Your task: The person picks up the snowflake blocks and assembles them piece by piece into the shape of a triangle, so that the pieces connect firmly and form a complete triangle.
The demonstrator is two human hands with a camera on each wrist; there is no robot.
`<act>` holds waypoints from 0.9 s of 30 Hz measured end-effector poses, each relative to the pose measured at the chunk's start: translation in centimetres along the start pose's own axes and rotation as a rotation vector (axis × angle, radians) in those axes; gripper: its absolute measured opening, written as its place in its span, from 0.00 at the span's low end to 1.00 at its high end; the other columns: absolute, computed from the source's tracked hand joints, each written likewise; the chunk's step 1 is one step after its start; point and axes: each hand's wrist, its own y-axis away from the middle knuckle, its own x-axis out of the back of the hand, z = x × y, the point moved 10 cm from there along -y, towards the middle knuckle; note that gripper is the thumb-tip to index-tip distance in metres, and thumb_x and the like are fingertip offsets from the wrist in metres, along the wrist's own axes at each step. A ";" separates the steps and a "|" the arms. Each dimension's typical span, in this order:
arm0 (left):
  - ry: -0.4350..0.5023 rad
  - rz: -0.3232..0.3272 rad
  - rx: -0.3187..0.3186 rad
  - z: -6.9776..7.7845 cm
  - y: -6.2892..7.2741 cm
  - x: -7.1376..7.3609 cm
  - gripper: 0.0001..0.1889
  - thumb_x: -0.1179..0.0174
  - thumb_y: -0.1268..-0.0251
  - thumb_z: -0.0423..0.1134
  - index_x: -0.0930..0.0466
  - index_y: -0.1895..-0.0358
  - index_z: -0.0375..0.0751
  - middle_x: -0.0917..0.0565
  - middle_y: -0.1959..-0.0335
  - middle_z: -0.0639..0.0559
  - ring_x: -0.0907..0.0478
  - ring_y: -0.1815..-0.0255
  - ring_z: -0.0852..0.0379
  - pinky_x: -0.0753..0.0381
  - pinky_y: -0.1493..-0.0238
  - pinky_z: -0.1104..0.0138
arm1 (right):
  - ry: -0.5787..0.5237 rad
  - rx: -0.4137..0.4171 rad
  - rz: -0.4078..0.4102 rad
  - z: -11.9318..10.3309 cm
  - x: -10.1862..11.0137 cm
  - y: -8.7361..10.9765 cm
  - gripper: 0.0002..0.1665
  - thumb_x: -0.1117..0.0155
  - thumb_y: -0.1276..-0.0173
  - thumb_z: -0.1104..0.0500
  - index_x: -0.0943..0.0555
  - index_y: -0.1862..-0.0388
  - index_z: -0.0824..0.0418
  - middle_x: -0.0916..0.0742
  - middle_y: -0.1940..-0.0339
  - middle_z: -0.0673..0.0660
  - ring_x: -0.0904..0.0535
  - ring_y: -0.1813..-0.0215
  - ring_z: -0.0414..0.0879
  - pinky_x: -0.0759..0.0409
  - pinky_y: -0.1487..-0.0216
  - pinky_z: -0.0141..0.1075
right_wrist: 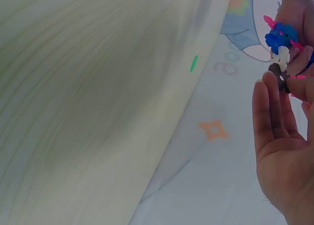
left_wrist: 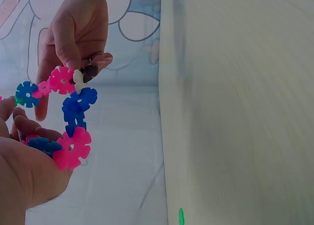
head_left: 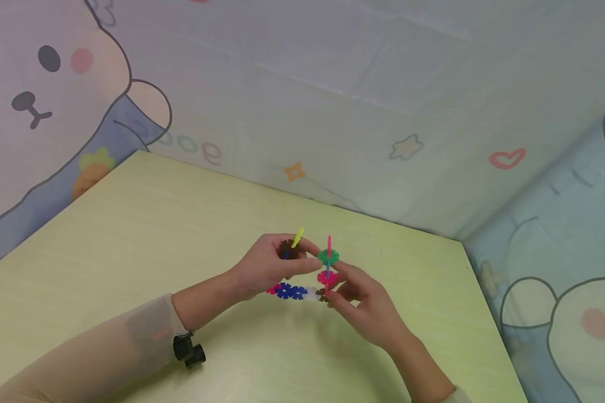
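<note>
A chain of notched plastic snowflake discs, bent into a loop, hangs between both hands above the table. My left hand (head_left: pixel 262 263) holds the left side, near a yellow disc (head_left: pixel 297 238) and a brown disc (head_left: pixel 288 250); its thumb and index finger reach toward a green disc (head_left: pixel 329 257). My right hand (head_left: pixel 370 308) pinches the lower right corner, at a dark brown disc (right_wrist: pixel 278 77) beside a white disc (right_wrist: pixel 281 57). Blue discs (head_left: pixel 298 293) run along the bottom. In the left wrist view, a large pink disc (left_wrist: pixel 72 148) sits by the left palm, partly covering a blue one.
The pale wood-grain table (head_left: pixel 222 207) spreads beneath the hands. Behind it hangs a cloth printed with cartoon bears (head_left: pixel 333 112). A thin green piece (right_wrist: pixel 194 64) lies on the table near its edge. A black camera (head_left: pixel 189 350) is strapped at the left wrist.
</note>
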 end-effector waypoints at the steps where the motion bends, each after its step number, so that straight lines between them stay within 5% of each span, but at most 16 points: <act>1: 0.001 -0.003 -0.002 0.0 0.0 0.0 0.10 0.26 0.27 0.44 0.07 0.48 0.48 0.23 0.72 0.53 0.30 0.70 0.53 0.30 0.70 0.68 | -0.001 0.006 0.001 0.0 0.0 0.0 0.37 0.27 0.24 0.65 0.24 0.19 0.48 0.11 0.52 0.55 0.07 0.60 0.49 0.08 0.52 0.37; 8: -0.002 -0.016 -0.019 0.1 0.1 0.1 0.08 0.28 0.25 0.42 0.07 0.50 0.45 0.27 0.74 0.54 0.32 0.70 0.53 0.32 0.69 0.68 | -0.006 0.006 -0.019 0.1 -0.1 0.0 0.37 0.28 0.23 0.66 0.24 0.19 0.47 0.11 0.52 0.55 0.08 0.60 0.47 0.08 0.53 0.37; 15: -0.029 0.029 0.002 0.1 0.7 1.9 0.08 0.27 0.26 0.42 0.07 0.51 0.45 0.26 0.73 0.53 0.32 0.69 0.53 0.32 0.69 0.67 | -0.082 -0.133 -0.036 2.4 0.4 -0.9 0.28 0.36 0.20 0.65 0.19 0.25 0.49 0.12 0.49 0.60 0.09 0.54 0.60 0.10 0.50 0.40; 19: -0.041 0.052 0.017 0.1 1.1 3.0 0.08 0.27 0.26 0.42 0.08 0.51 0.45 0.26 0.72 0.53 0.31 0.68 0.53 0.32 0.69 0.67 | -0.085 -0.174 -0.050 4.0 0.1 -2.6 0.21 0.37 0.18 0.62 0.16 0.30 0.53 0.12 0.48 0.66 0.10 0.52 0.65 0.10 0.48 0.44; 27: -0.050 0.049 0.014 0.0 1.4 3.9 0.08 0.27 0.26 0.43 0.08 0.52 0.45 0.27 0.73 0.53 0.31 0.67 0.52 0.32 0.68 0.67 | -0.006 -0.223 -0.186 6.2 -3.5 -7.5 0.14 0.34 0.19 0.58 0.12 0.39 0.55 0.10 0.48 0.57 0.12 0.45 0.54 0.12 0.43 0.46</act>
